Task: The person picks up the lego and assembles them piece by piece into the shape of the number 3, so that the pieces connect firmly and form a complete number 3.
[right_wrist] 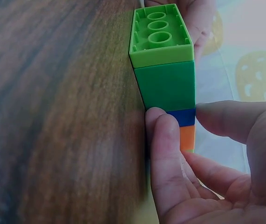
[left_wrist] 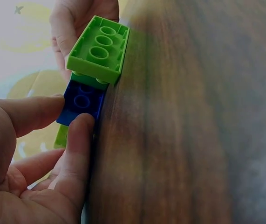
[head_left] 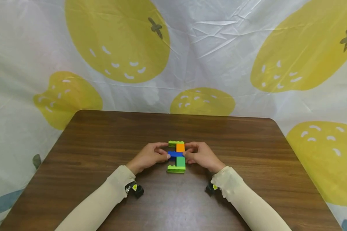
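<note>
A small build of toy building bricks lies on its side in front of me. Across its middle runs a blue brick (head_left: pixel 176 154), between an orange brick (head_left: pixel 180 147) and a dark green brick (head_left: pixel 180 161). One lime brick (head_left: pixel 173 144) caps the far end. Another lime brick (left_wrist: pixel 98 46) caps the near end, its hollow underside showing in both wrist views. My left hand (head_left: pixel 149 156) pinches the blue brick's free left end with thumb and fingers. On the opposite side, my right hand (head_left: pixel 203 156) pinches that brick's right end, fingertips low beside the table.
The dark wooden table (head_left: pixel 104 134) has rounded far corners. Behind it hangs a white cloth (head_left: pixel 185 64) printed with large yellow fruit. Dark wrist cameras sit below both cream sleeves (head_left: pixel 248 199), close over the tabletop.
</note>
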Available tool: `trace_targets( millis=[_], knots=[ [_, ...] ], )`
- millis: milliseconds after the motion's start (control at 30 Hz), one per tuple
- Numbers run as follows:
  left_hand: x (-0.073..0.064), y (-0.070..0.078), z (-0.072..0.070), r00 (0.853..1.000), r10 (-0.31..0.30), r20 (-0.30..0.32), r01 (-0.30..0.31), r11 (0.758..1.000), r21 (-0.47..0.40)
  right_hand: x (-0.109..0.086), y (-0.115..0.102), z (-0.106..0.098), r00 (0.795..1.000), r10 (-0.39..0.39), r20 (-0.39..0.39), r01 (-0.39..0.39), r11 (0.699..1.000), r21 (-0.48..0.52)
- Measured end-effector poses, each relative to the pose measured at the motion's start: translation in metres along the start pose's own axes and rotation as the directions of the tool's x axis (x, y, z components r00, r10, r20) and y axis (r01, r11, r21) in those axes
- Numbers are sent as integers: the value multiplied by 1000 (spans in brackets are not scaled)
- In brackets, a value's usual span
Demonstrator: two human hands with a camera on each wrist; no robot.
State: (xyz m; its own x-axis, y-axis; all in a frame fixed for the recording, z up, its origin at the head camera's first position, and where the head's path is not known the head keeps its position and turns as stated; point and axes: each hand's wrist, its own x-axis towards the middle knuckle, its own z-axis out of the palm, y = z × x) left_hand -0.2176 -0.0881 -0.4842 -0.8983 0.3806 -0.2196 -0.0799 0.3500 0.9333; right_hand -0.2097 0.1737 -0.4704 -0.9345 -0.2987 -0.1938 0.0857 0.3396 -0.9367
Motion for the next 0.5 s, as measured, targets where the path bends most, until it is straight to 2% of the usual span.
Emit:
trace_targets(
  millis=[267,500],
  knots=[
    [-4,1,0,1000,-13,-13,13,1000,-13,2,1,2,1000,-8,22,8,1000,20],
    [-6,0,0,1000,-8,-24,7,1000,-28,1,1,-1,1000,15,26,-16,1000,23]
  ],
)
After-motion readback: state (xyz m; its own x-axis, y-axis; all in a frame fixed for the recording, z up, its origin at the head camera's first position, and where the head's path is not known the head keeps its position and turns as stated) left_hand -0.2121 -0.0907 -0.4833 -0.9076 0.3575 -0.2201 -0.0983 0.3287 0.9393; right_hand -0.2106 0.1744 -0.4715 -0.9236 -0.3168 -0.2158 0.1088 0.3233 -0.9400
